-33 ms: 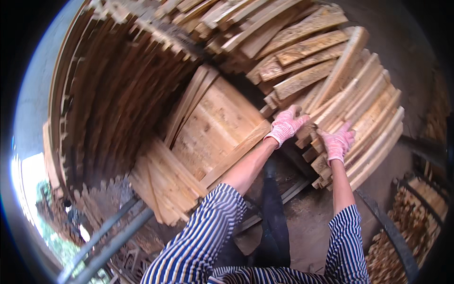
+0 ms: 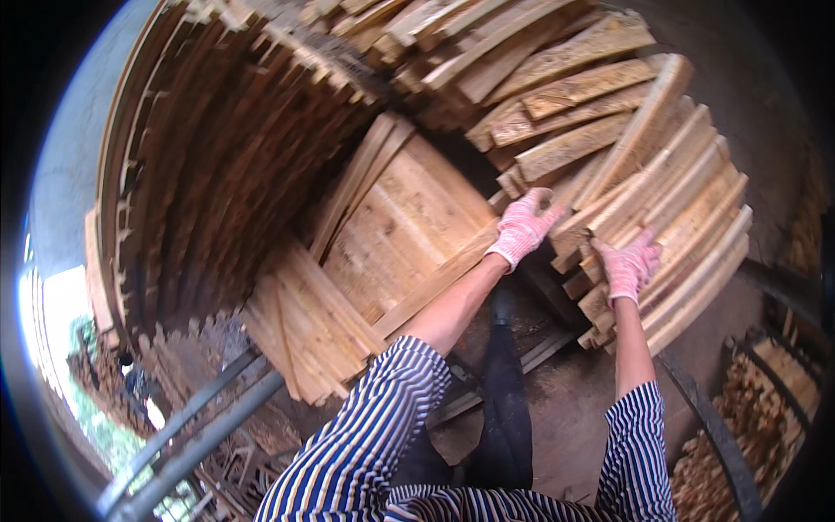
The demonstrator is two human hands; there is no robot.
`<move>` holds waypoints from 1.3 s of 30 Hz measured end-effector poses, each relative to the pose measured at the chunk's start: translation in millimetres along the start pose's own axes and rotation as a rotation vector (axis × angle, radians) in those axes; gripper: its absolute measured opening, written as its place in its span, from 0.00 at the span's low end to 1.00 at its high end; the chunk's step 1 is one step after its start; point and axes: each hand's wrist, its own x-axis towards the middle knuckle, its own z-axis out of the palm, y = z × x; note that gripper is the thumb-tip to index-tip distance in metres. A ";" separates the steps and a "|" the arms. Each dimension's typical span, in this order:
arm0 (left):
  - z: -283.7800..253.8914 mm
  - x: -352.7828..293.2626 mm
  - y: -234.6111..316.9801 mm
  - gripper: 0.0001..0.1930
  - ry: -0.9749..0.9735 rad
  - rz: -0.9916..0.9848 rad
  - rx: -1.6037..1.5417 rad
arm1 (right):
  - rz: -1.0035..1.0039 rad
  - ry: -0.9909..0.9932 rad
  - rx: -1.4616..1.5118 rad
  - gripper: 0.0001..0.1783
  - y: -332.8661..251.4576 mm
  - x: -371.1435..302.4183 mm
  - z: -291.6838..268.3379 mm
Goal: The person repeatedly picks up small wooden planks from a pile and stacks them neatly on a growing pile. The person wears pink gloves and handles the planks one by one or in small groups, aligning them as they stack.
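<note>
Both my hands wear pink-and-white knit gloves. My left hand (image 2: 524, 228) is at the near-left ends of a pile of wooden strips (image 2: 674, 204), its thumb and fingers apart and nothing visible between them. Over the tops of the strips lies my right hand (image 2: 628, 264), fingers spread and thumb towards the strip ends; its palm side is hidden. One thicker strip (image 2: 639, 130) slants across the pile. Left of my left hand, wide pale boards (image 2: 409, 222) lie flat, with a narrow board (image 2: 439, 283) along their near edge.
A tall stack of boards (image 2: 226, 174) rises on the left, with shorter boards (image 2: 304, 331) at its foot. Rough strips (image 2: 574, 100) are piled at the back. Metal pipes (image 2: 200, 435) run at lower left. A curved dark bar (image 2: 713, 435) stands before stacked wood (image 2: 748, 413) at lower right.
The view has shifted slightly, so the wood appears a little further right. My left hand has drawn slightly left from the strip ends. My right hand stays on the pile.
</note>
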 end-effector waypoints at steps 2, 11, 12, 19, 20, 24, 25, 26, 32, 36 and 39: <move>-40.6 -7.5 -26.8 0.28 0.246 0.021 -0.037 | 0.022 0.006 -0.009 0.77 0.4 1.9 -12.0; -308.4 31.9 -204.3 0.62 0.400 -0.499 0.951 | -0.019 0.101 -0.058 0.76 -3.2 1.9 16.0; -312.7 53.1 -197.9 0.63 0.347 -0.504 0.962 | -0.030 0.140 -0.047 0.76 3.4 7.6 21.1; -329.5 74.4 -216.6 0.48 0.116 -0.242 0.918 | -0.176 0.244 0.003 0.64 3.5 4.5 21.8; -332.4 69.7 -221.2 0.46 0.092 -0.255 0.988 | -0.212 0.227 0.050 0.61 -2.3 1.0 20.9; -324.2 67.4 -219.6 0.44 0.107 -0.285 0.914 | -0.222 0.123 0.101 0.62 -4.0 1.4 9.7; -319.1 69.2 -214.2 0.44 0.133 -0.320 1.008 | -0.169 0.094 0.058 0.67 -4.0 3.5 11.2; -307.9 69.2 -207.9 0.43 0.169 -0.359 1.101 | -0.117 0.089 0.000 0.70 -7.1 4.9 11.4; -130.9 24.0 -128.8 0.33 -0.028 0.193 0.092 | 0.086 -0.169 -0.133 0.77 -28.9 4.5 -15.8; 17.0 9.0 8.8 0.33 -0.347 0.072 -0.044 | 0.115 0.143 -0.177 0.54 -6.0 -0.5 22.4; 63.4 44.7 46.6 0.41 -0.219 0.075 0.370 | 0.053 0.268 -0.054 0.39 -32.7 0.6 43.6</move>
